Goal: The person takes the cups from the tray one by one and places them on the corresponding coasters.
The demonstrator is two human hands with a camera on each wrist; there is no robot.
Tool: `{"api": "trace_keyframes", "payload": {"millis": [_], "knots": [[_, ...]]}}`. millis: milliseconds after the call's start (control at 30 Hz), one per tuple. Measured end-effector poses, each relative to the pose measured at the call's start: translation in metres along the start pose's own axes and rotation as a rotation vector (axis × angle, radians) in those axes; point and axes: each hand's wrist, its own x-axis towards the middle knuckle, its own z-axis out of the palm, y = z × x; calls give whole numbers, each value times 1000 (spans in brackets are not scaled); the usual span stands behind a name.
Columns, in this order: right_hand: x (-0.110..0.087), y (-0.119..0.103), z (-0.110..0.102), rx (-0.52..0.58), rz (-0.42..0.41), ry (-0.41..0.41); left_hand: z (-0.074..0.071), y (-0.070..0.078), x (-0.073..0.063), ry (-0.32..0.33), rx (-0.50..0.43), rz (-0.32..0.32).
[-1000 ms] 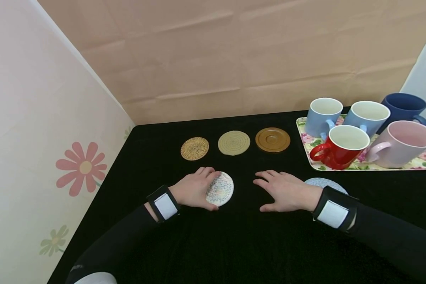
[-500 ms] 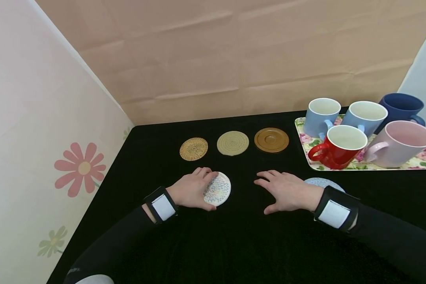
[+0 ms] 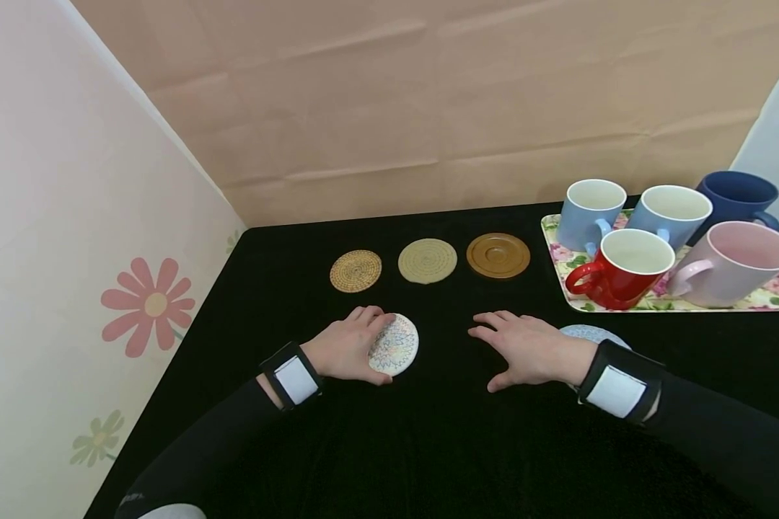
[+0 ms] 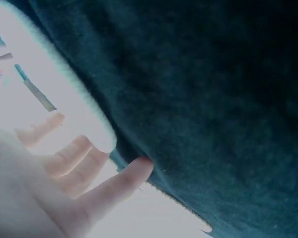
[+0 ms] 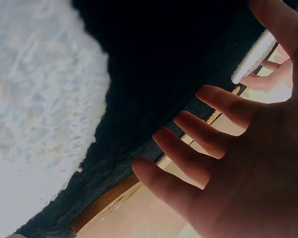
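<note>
My left hand [image 3: 347, 349] holds a white round coaster [image 3: 399, 344] with a fine coloured line pattern, thumb at its near edge and fingers at its far edge. In the left wrist view, the fingers [image 4: 69, 153] overlap the coaster's thick white edge [image 4: 97, 116]. My right hand [image 3: 519, 349] is spread with nothing in it, over the black cloth to the right. Partly hidden behind the right wrist lies a pale blue round coaster [image 3: 591, 332]; its textured surface [image 5: 44, 109] fills the left of the right wrist view.
A row farther back has a woven tan coaster [image 3: 355, 271], a pale green woven coaster [image 3: 427, 260] and a brown wooden coaster [image 3: 498, 255]. On the right, a floral tray [image 3: 578, 297] carries several mugs, the red mug [image 3: 623, 274] in front.
The white coaster has slid slightly left together with my left hand. My right hand has shifted a little to the right, its thumb spread wider.
</note>
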Motion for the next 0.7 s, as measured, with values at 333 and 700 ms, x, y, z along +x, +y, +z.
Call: {"api": "trace_keyframes", "payload": {"millis": [333, 700], "knots": [[0, 0, 0, 3, -13, 3, -3, -2, -4, -32, -8, -2], [0, 0, -1, -3, -12, 3, -7, 0, 3, -81, 33, 20]]}}
